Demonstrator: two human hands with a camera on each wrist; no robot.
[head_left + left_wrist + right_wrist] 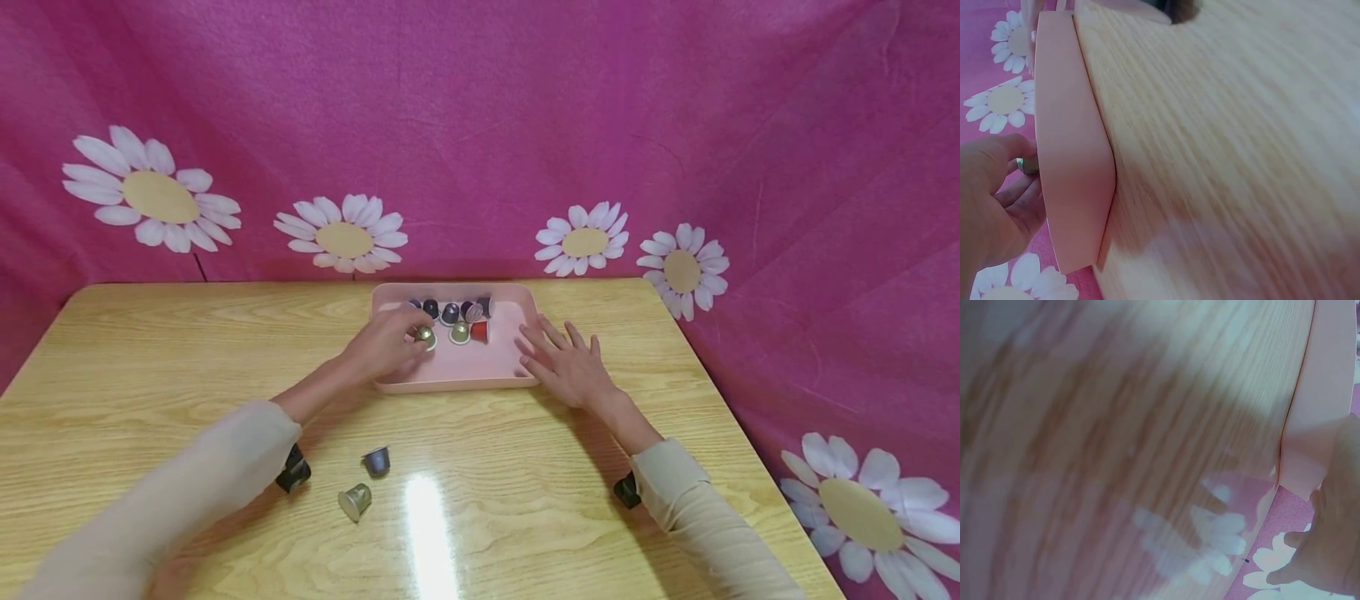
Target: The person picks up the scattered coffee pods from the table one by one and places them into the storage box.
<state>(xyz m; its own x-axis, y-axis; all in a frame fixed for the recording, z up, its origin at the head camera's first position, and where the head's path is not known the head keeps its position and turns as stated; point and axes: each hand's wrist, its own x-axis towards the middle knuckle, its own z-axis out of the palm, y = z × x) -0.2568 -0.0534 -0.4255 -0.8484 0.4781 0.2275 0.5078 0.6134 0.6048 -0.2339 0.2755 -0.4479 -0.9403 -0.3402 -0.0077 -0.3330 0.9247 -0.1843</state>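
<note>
My left hand (pixel 386 343) reaches over the left side of a pink tray (pixel 457 386). Between its thumb and fingers it pinches a gold-green coffee capsule (pixel 425 334), seen in the left wrist view as a small greenish piece (pixel 1030 165) partly hidden by the tray wall. At the tray's right side my right hand (pixel 572 371) has its fingers spread and holds nothing; its fingertips are at the rim. Inside the tray, several dark capsules (pixel 450 313) stand or lie along the back, with another gold-green capsule (pixel 460 332) and a red capsule (pixel 479 332) in front.
On the wooden table (pixel 525 500), nearer to me, a grey-blue capsule (pixel 377 462) and a gold capsule (pixel 355 500) lie on their sides. A magenta cloth (pixel 472 142) with daisies hangs behind the table and along its right side.
</note>
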